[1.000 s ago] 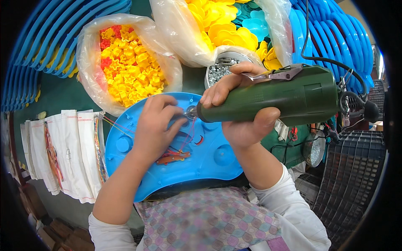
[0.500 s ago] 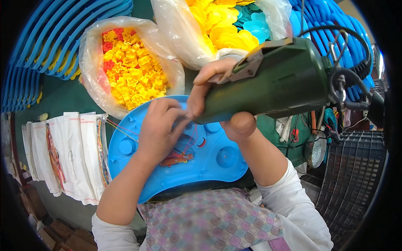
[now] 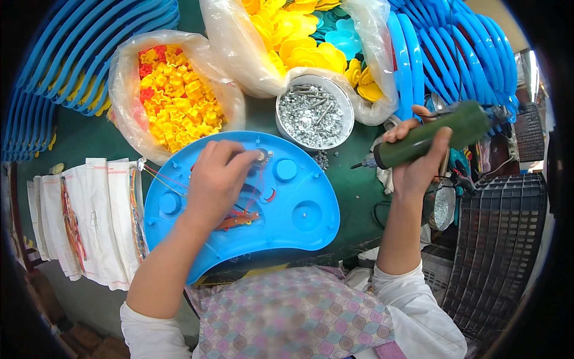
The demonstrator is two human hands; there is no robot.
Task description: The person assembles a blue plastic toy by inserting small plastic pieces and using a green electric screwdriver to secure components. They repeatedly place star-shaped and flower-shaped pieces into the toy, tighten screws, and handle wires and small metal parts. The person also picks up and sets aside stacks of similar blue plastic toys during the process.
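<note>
A blue plastic shell with a curved edge lies hollow side up before me. My left hand is over its left part, fingers curled together, the tips at a small round metal part. Whether they pinch anything is hidden. Thin coloured wires run beneath that hand to a brown circuit board in the shell. To the right of the shell, my right hand is wrapped around a green electric screwdriver. Its bit points left, apart from the shell.
A white bowl of screws stands behind the shell. Further back are a bag of yellow and red star-shaped pieces and a bag of yellow and teal pieces. White cloth-wrapped wire bundles lie left; a dark crate stands right.
My right hand has drawn the screwdriver away from above the shell, to the right and lower. My left hand stays over the shell, and the bowl of screws has come into sight.
</note>
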